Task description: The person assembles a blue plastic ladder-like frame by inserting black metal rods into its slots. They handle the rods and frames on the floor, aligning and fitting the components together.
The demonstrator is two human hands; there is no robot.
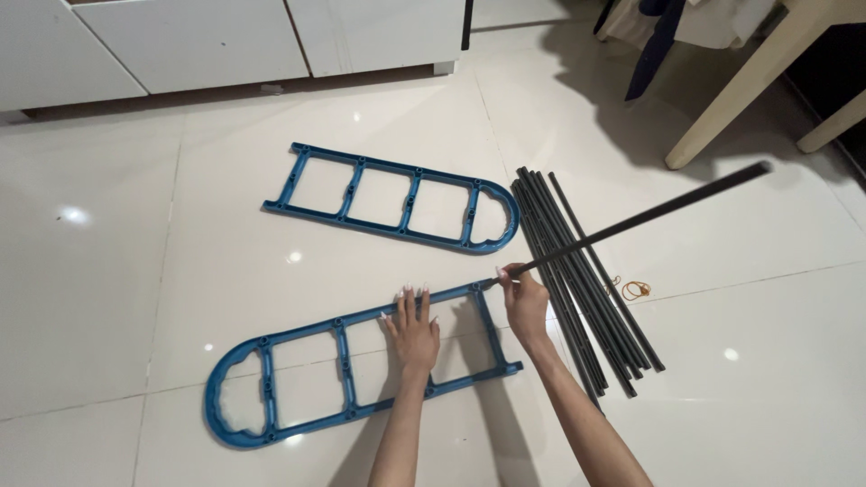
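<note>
Black rod [649, 215] end-pinched in right grip [525, 302]

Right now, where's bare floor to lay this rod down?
Bare tile lies left of the near blue frame, between it and the far blue frame, and right of the rod bundle. It is crowded where the right hand holds the black rod.

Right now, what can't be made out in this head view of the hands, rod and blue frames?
- Whether the black rod tip sits in a socket of the near blue frame: right hand covers it.
- Frame part under the left hand: hidden.
- Table top: cut off by the upper edge.
- Small orange thing beside the rod bundle: too small.
</note>
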